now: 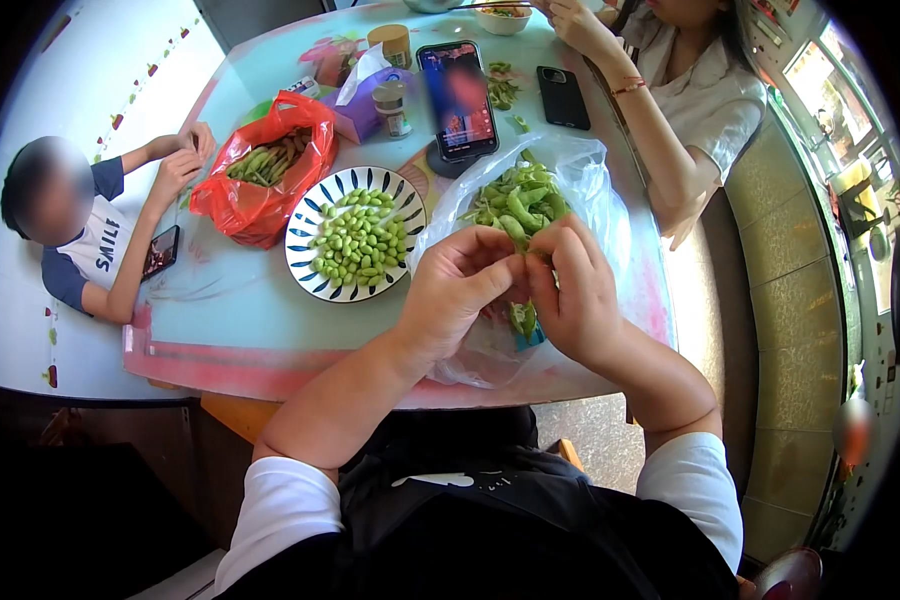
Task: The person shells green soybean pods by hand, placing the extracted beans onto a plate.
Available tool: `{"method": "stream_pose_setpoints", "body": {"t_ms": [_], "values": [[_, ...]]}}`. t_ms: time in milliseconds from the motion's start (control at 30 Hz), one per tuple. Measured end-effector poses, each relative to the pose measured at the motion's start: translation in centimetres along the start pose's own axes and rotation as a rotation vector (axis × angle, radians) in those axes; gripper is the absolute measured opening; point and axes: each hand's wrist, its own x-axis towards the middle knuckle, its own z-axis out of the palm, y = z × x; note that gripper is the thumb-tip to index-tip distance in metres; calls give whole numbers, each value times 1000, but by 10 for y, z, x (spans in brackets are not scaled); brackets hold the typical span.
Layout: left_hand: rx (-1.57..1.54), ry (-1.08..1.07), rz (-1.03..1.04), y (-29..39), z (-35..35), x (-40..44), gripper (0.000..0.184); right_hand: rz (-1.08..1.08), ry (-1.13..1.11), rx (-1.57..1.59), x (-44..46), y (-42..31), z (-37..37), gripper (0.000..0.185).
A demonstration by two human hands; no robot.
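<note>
Both hands meet over a clear plastic bag (598,185) that holds green edamame pods (518,195). My left hand (460,290) and my right hand (582,295) are closed, fingertips together, pinching a green edamame pod (516,233) between them. The fingers partly cover this pod, so whether it is split cannot be seen. Below the fingertips, a green husk (523,318) lies in the bag. Left of my left hand is a white plate (300,262) with dark dashes around its rim. Shelled green beans (360,240) are heaped on it.
A red bag (260,225) of pods stands beyond the plate. Behind are a propped phone (457,100), jar (392,110), purple tissue box (355,122) and black phone (562,97). One person (100,220) sits at left, another (685,120) at right, arms at the table.
</note>
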Motion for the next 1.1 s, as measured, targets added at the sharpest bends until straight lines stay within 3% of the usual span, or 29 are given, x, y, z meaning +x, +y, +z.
{"method": "stream_pose_setpoints", "body": {"t_ms": [133,333,433,533,633,733,1100], "values": [[74,15,28,-1,-1,0,24,-27,-10,-52,-1,0,-1,16],[188,-25,67,5,1,-3,21,174,-40,142,-7,2,5,13],[159,-29,57,5,2,-4,22,390,-110,218,-5,-3,0,12],[136,-42,59,4,1,-4,25,429,-128,274,-4,-1,-2,13],[81,-27,58,2,2,-2,28,146,-51,83,-2,3,-1,14],[49,25,-17,2,3,-2,28,60,-29,-25,-1,5,0,13],[39,90,-118,9,7,-1,25,50,-5,-92,1,6,-3,12]]}}
